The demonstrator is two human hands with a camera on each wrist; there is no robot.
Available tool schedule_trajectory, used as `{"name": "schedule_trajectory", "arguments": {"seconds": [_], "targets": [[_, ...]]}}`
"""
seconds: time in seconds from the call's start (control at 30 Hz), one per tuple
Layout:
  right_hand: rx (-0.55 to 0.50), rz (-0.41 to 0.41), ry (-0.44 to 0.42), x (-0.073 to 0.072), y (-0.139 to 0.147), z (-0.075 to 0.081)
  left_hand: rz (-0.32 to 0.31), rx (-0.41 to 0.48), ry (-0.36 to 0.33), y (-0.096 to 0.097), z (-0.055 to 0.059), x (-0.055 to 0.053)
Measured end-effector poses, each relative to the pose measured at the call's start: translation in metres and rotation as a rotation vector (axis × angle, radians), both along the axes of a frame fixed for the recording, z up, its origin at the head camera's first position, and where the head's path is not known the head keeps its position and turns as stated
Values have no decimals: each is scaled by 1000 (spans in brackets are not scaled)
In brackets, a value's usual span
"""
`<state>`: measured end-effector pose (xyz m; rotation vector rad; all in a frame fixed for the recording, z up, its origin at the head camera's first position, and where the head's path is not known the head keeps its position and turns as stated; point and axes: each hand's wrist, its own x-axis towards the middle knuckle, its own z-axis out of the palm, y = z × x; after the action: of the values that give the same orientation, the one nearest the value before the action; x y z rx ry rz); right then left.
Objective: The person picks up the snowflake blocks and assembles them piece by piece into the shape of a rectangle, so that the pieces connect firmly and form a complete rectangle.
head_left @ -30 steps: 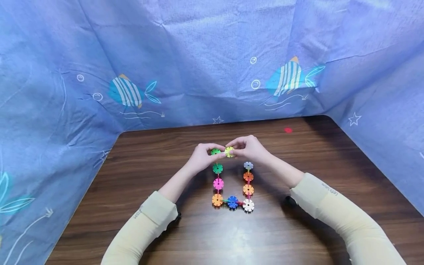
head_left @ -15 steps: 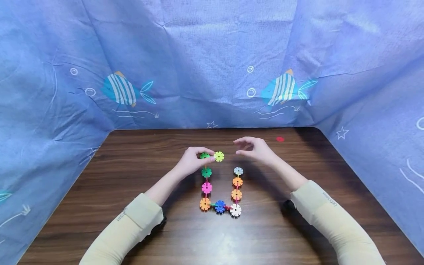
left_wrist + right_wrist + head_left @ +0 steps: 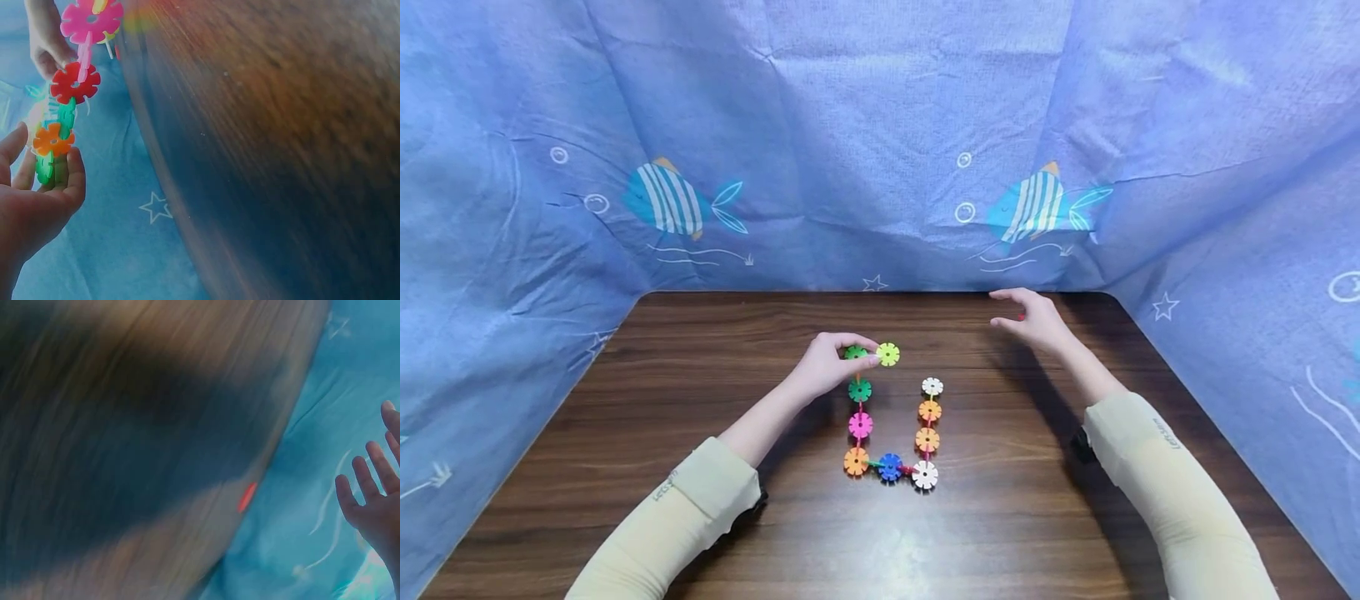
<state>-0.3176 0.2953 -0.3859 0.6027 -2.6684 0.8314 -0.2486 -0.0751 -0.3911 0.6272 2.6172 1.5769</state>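
Note:
My left hand (image 3: 831,364) pinches the end of a chain of slotted plastic snowflake discs between thumb and fingers. A yellow-green disc (image 3: 888,354) sticks out past its fingertips, and a green disc (image 3: 855,353) is partly covered by the hand. The chain makes a U: down the left a pink disc (image 3: 861,425), along the near side a blue disc (image 3: 891,467), up the right to a white disc (image 3: 932,386). My right hand (image 3: 1036,321), fingers apart and holding nothing, hovers near a red disc (image 3: 247,497), which it mostly hides in the head view.
The chain is over a dark wood-grain table (image 3: 760,333). A blue cloth (image 3: 850,125) printed with fish hangs close behind the table's far edge and along both sides.
My right hand has let go of the yellow-green disc and moved right and away toward the red disc. My left hand keeps its grip on the chain. The head view has shifted slightly.

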Motion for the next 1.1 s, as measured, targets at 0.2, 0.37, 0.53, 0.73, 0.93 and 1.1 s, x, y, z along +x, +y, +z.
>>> {"name": "schedule_trajectory", "arguments": {"seconds": [0.2,0.37,0.53,0.73,0.93,1.1], "targets": [[5,-61,-46,-12,16,-18,20,-3,-50,-8,2,6],[50,-103,-71,-17,29,-23,26,9,-77,-5,0,6],[76,-159,-87,-24,49,-21,-8,52,-76,4,-1,1],[133,-188,-149,-27,62,-22,9,62,-67,8,-3,-1],[219,-162,-218,-31,68,-26,22,57,-43,9,-4,-2],[280,-106,-229,-33,58,-37,9,42,-59,3,-3,-1]]}}
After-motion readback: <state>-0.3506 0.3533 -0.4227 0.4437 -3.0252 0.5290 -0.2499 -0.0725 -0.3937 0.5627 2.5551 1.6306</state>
